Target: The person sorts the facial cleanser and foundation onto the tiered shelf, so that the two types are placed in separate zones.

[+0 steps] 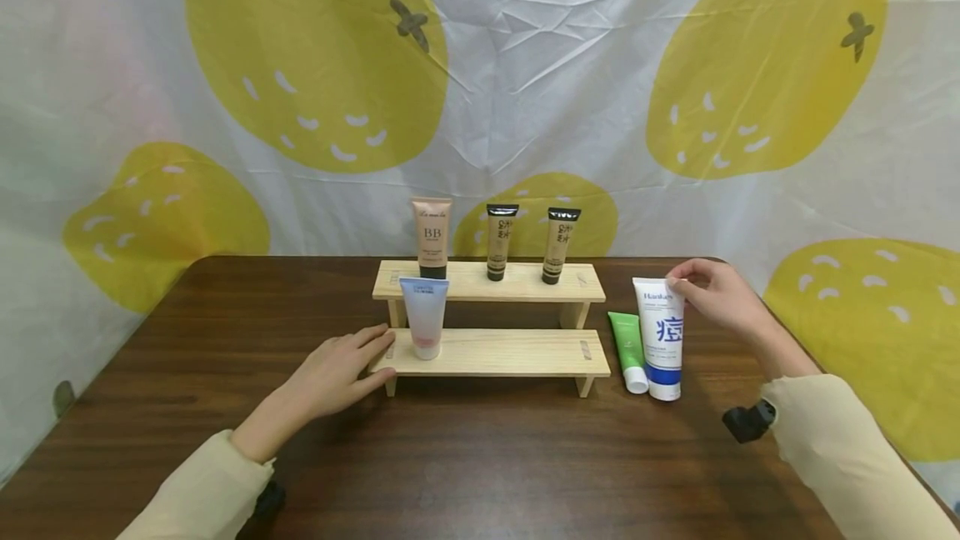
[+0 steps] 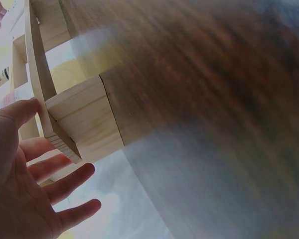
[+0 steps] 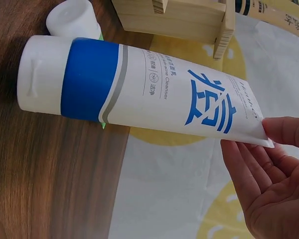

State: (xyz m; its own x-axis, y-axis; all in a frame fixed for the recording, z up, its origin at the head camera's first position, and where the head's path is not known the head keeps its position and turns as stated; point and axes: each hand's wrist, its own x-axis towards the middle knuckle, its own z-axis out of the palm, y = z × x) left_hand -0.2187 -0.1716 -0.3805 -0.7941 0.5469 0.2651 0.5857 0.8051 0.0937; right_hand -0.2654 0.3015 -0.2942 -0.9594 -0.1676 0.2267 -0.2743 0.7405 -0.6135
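My right hand [image 1: 712, 294] pinches the flat top corner of a white and blue cleanser tube [image 1: 662, 340], cap down. Whether its cap touches the table cannot be told. Just left of it is a green tube [image 1: 628, 347] with a white cap, mostly hidden in the right wrist view. At the left end of a two-step wooden stand [image 1: 510, 354], my left hand [image 1: 337, 369] touches the lower step with thumb and fingers, the fingers spread and fairly straight. A pale blue-pink tube [image 1: 425, 315] stands on that step near the hand.
On the upper step [image 1: 525, 290] stand a beige BB cream tube [image 1: 432, 232] and two small gold tubes with black caps, one central [image 1: 498, 244] and one right [image 1: 558, 246]. Behind the dark wooden table [image 1: 480, 457] hangs a lemon-print cloth [image 1: 547, 90].
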